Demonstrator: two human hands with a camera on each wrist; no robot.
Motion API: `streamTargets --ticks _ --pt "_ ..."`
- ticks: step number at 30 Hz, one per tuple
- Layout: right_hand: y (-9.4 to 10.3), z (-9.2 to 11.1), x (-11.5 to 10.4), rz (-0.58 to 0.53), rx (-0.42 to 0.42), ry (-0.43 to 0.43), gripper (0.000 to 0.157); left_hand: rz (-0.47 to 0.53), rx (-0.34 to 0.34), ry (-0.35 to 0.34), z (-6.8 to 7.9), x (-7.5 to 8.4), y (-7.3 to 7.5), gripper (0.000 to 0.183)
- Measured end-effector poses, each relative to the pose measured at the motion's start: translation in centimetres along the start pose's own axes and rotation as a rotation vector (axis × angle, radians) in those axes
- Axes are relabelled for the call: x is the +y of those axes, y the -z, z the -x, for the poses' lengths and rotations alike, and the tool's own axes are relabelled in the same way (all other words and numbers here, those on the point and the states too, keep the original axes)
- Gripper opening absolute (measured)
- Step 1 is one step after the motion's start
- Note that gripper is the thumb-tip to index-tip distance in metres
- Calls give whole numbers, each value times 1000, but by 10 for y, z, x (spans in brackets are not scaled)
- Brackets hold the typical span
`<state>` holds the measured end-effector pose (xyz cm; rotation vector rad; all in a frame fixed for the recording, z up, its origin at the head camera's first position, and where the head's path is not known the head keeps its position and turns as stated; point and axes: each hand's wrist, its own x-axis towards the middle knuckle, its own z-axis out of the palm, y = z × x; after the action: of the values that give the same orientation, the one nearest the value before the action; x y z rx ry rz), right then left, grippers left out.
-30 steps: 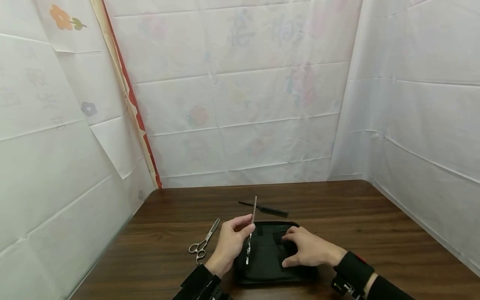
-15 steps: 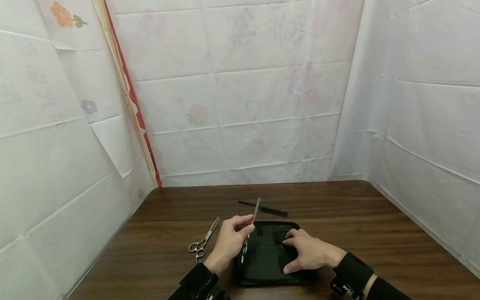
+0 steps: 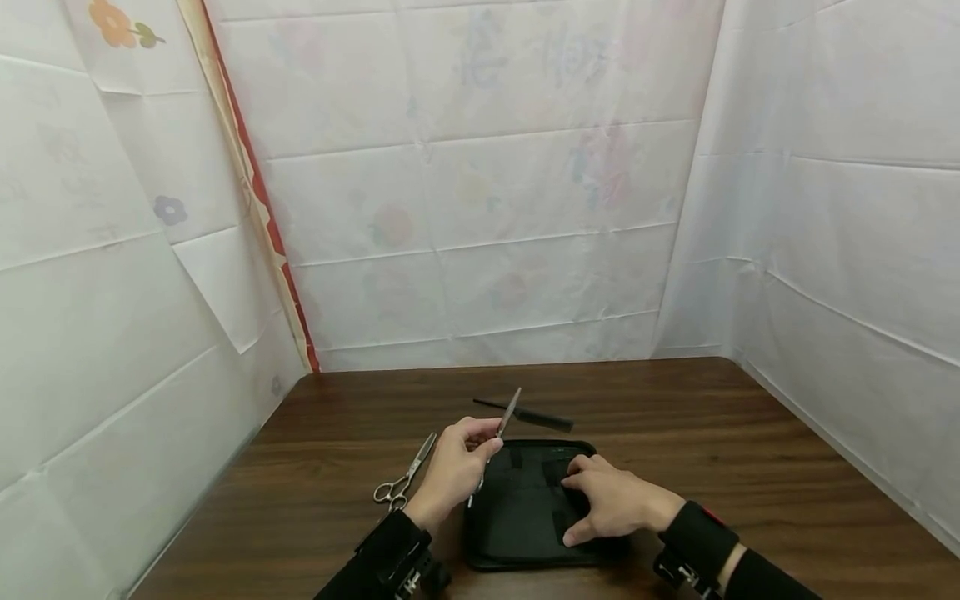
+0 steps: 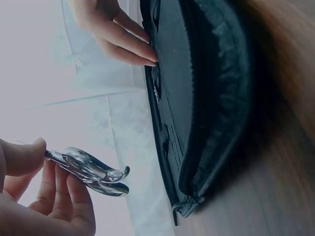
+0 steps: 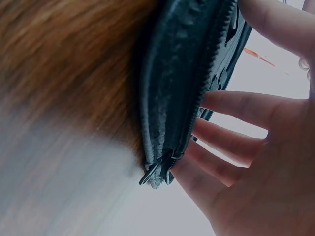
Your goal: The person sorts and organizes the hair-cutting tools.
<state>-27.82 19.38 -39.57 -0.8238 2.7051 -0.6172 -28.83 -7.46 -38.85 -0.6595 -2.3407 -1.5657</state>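
My left hand (image 3: 450, 471) pinches a pair of shiny metal scissors (image 3: 511, 408) between thumb and fingers, above the left side of a black zip case (image 3: 517, 529). The blades point up and away from me in the head view. In the left wrist view the scissors' handles (image 4: 91, 169) stick out past the fingers, clear of the case. My right hand (image 3: 618, 502) rests on the case's right side, with thumb and fingers spread. Seen from the right wrist, its fingers (image 5: 236, 110) are fairly straight and touch the zipped edge (image 5: 204, 73).
Left of my left hand, a second pair of scissors (image 3: 408, 477) lies on the wooden table (image 3: 330, 450). Behind the case is a black pointed-tail comb (image 3: 546, 420). White sheeting (image 3: 480, 208) hangs along the back and both sides.
The scissors in my left hand have tilted: their blades lean further right and their handles have swung left. My left hand shifts slightly left, while the right hand stays at the case.
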Motion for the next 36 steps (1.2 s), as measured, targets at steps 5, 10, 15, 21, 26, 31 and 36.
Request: streamTargets --ticks 5,10,15,21,26,31,36 --pt "0 0 -1 12 -6 -5 73 -39 -7 -15 -1 -1 2 26" --pt "0 0 -1 22 -7 0 73 -83 -18 -32 -3 -3 4 27" --pt "1 -1 -2 35 -8 0 73 -120 -35 -30 -5 -6 5 27" --pt "-1 -1 -3 43 -4 -10 74 -225 -50 -74 -12 -7 3 26" --pt "0 -1 -4 45 -3 -11 74 -340 -68 -93 -15 -8 4 26" --pt "-1 -2 -4 53 -2 -16 75 -378 -87 -74 -14 -10 5 27" --pt "-1 -1 -5 51 -2 -22 75 -411 -115 -81 -14 -14 5 28"
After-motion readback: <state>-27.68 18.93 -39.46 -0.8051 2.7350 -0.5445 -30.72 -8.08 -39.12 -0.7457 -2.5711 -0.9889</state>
